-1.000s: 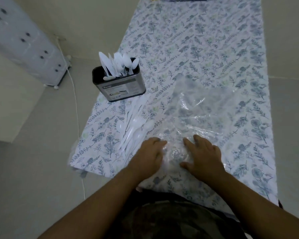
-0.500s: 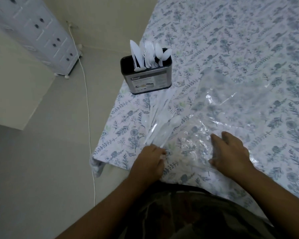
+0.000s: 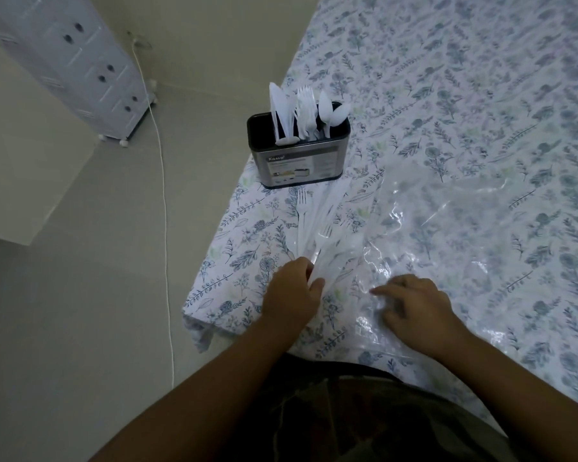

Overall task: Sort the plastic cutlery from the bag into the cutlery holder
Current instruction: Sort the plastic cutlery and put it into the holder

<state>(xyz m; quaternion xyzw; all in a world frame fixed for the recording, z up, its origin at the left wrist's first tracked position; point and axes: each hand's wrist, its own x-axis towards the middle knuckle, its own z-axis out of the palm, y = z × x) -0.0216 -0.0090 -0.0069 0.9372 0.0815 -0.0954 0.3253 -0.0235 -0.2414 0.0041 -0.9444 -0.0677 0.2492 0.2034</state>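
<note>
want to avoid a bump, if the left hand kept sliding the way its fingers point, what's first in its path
The left hand already grips the loose cutlery at its near end. Straight on along that bundle, it would probably meet the cutlery holder next, though depth is hard to judge.

The handle ends of the loose cutlery (image 3: 317,228) vanish under the left hand (image 3: 292,291), so how many pieces it grips cannot be counted. The clear bag (image 3: 454,235) blurs into the patterned cloth, and its far edge is hard to trace. The fingertips of the right hand (image 3: 414,308) sit on the bag's film; whether they pinch it is unclear. Inside the holder (image 3: 299,163), the dividers and lower handles are hidden. Its label print is too small to read. The desk (image 3: 481,95) runs off the top and right edges.
</note>
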